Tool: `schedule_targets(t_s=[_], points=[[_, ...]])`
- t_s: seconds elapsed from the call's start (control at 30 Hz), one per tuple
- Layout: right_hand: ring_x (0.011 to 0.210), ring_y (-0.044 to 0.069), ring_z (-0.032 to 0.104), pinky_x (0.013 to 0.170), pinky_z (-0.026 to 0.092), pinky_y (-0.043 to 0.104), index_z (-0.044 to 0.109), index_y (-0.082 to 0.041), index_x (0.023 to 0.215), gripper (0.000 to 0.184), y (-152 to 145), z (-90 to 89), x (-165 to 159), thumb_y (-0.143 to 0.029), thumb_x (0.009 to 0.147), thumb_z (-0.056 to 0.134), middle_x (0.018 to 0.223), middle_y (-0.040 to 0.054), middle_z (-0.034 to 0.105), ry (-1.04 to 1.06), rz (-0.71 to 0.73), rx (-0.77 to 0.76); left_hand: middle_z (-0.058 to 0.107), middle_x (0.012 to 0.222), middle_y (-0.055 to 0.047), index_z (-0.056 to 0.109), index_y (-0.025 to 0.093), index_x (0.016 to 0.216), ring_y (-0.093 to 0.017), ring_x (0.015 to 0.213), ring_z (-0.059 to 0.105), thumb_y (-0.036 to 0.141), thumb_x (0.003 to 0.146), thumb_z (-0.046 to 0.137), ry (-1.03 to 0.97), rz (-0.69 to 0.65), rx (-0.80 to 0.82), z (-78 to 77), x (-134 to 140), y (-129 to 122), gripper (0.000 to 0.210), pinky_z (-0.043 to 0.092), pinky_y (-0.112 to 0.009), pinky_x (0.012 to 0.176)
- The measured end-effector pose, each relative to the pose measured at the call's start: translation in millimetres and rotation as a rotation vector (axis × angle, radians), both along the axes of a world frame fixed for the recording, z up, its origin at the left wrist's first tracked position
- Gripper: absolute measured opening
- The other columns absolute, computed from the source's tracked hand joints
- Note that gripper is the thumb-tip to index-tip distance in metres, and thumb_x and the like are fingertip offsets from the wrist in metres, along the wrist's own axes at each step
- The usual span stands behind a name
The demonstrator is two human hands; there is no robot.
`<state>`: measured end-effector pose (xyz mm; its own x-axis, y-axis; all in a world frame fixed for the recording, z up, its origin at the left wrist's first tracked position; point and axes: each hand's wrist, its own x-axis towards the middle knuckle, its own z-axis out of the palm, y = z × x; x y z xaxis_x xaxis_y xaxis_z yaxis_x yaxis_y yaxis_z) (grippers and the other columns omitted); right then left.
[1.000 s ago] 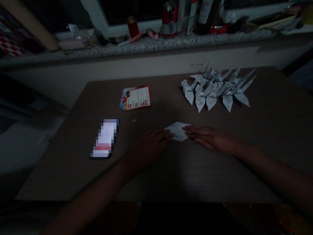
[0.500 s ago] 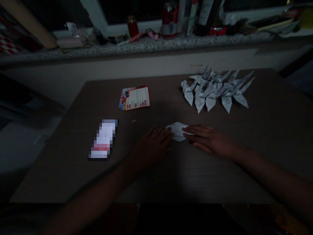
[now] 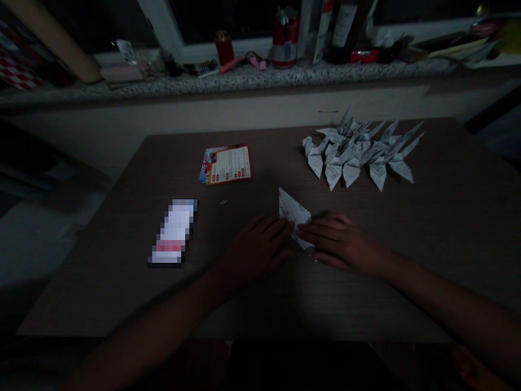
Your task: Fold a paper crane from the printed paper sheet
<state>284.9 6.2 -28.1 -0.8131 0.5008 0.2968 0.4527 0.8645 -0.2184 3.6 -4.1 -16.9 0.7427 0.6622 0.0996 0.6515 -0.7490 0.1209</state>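
Observation:
A folded piece of printed paper point(image 3: 295, 209), diamond-like with one point toward the far side, lies on the table between my two hands. My left hand point(image 3: 260, 244) rests flat on its left edge, fingers stretched out. From the right, my right hand point(image 3: 340, 239) lays its extended fingers over the paper's right part, fingertips close to those of the left. Both hands are open and press on the paper without gripping it. Beyond them stands a cluster of folded paper cranes point(image 3: 360, 152) in similar printed paper.
A phone with a blurred screen point(image 3: 173, 233) lies to the left. Behind it is a small stack of printed cards point(image 3: 228, 164). Along the back, a granite windowsill point(image 3: 244, 79) carries a red can point(image 3: 285, 38), a dark bottle point(image 3: 342, 30) and other clutter.
The folded paper has turned, so a point now aims away from me instead of lying sideways. My right hand has shifted slightly left and nearer to me.

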Motion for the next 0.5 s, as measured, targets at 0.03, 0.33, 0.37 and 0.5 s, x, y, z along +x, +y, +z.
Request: schedule_targets(t_s=[0.03, 0.33, 0.37, 0.5], points=[[0.130, 0.028, 0.062, 0.109, 0.046, 0.052, 0.053, -0.017, 0.150, 0.049, -0.6, 0.3, -0.9, -0.033, 0.104, 0.057, 0.142, 0.0142, 0.067, 0.011, 0.024, -0.011, 0.053, 0.156, -0.011, 0.048, 0.016, 0.152, -0.028, 0.144, 0.047, 0.048, 0.110, 0.040, -0.006, 0.004, -0.008, 0.0, -0.2, 0.4, 0.054, 0.030, -0.049, 0.124], [0.131, 0.027, 0.062, 0.111, 0.050, 0.051, 0.057, -0.019, 0.145, 0.043, 1.9, 1.4, -3.3, -0.031, 0.104, 0.054, 0.141, 0.0123, 0.068, 0.059, 0.049, -0.055, 0.054, 0.156, -0.008, 0.048, 0.018, 0.152, -0.026, 0.147, 0.044, 0.045, 0.109, 0.044, -0.040, 0.003, -0.043, 0.5, -2.1, 4.9, 0.051, 0.026, -0.048, 0.127], [0.132, 0.028, 0.062, 0.111, 0.050, 0.051, 0.058, -0.019, 0.145, 0.042, 3.5, 1.1, -2.1, -0.031, 0.105, 0.054, 0.142, 0.0124, 0.067, 0.058, 0.017, -0.049, 0.054, 0.155, -0.008, 0.048, 0.019, 0.151, -0.026, 0.147, 0.045, 0.046, 0.109, 0.044, -0.042, 0.003, -0.044, 0.0, -2.2, 5.5, 0.051, 0.026, -0.048, 0.127], [0.138, 0.031, 0.057, 0.115, 0.047, 0.055, 0.061, -0.017, 0.141, 0.039, 8.9, -0.6, 2.0, -0.028, 0.105, 0.053, 0.148, 0.0151, 0.062, 0.024, -0.092, -0.031, 0.055, 0.154, -0.009, 0.050, 0.019, 0.151, -0.027, 0.145, 0.047, 0.047, 0.108, 0.046, -0.041, -0.004, -0.047, -1.2, -2.2, 7.5, 0.051, 0.027, -0.049, 0.126]])
